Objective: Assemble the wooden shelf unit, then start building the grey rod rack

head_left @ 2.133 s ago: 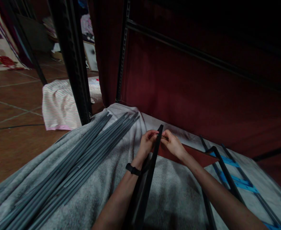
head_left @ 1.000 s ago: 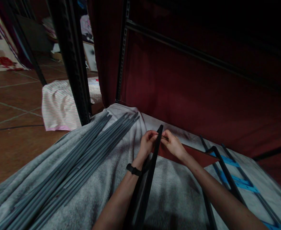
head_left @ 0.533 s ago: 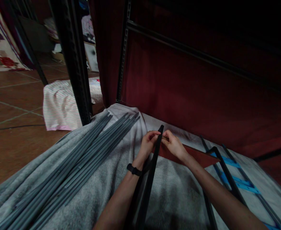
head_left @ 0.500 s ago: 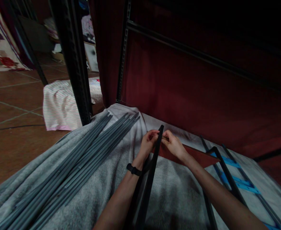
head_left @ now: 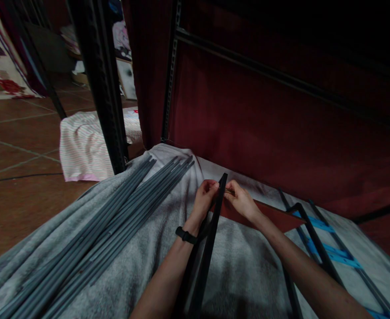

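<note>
A black metal frame (head_left: 211, 241) stands upright in front of me, its top end between my hands. My left hand (head_left: 204, 197) is at the left of that end, thumb and fingers pinched close against the bar; what they hold is too small to make out. From the right side, my right hand (head_left: 243, 200) grips a small brass-coloured piece (head_left: 229, 191) that points at the bar. Most of this piece is hidden by the fingers. A dark band (head_left: 186, 235) is around my left wrist.
A bundle of thin grey rods (head_left: 115, 226) lies on the grey blanket (head_left: 161, 248) at the left. More black frame parts (head_left: 317, 239) with blue strips (head_left: 339, 257) lie at the right. A slotted black post (head_left: 102, 88) rises at the left, before a dark red curtain (head_left: 248, 124).
My left fingers have shifted slightly at the bar's left side, the thumb now higher along it. The right hand and the frame look almost the same.
</note>
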Demonstrator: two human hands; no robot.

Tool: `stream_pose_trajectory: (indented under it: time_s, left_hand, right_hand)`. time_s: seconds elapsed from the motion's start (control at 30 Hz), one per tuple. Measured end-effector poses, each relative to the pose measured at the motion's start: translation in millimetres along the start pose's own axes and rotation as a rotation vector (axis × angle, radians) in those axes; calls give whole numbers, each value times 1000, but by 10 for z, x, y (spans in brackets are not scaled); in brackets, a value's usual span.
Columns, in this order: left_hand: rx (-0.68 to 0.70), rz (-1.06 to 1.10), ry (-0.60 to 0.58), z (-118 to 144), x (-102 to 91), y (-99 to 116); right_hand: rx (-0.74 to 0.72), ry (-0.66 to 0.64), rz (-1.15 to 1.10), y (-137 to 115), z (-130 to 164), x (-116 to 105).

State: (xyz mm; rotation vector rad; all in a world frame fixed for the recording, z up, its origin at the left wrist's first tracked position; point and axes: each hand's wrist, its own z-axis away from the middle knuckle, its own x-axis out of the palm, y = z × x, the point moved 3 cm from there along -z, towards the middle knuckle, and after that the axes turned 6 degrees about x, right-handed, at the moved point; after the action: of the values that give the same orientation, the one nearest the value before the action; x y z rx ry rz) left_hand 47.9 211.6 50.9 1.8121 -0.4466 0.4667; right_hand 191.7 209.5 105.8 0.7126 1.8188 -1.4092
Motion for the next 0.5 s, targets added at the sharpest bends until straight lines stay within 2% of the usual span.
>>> stream_pose_trajectory:
  time_s: [0.17, 0.3, 0.4, 0.5]
  left_hand:
    - [23, -94, -27, -17, -7, -46]
    - [24, -28, -56, -13, 14, -10]
    - [-22, 23, -26, 0, 15, -13]
    - [-1, -61, -5, -2, -2, -42]
  right_hand:
    - [1, 6, 7, -12, 4, -4]
    - [1, 3, 7, -18, 3, -5]
    - [7, 3, 9, -17, 2, -4]
    - [13, 6, 14, -15, 5, -5]
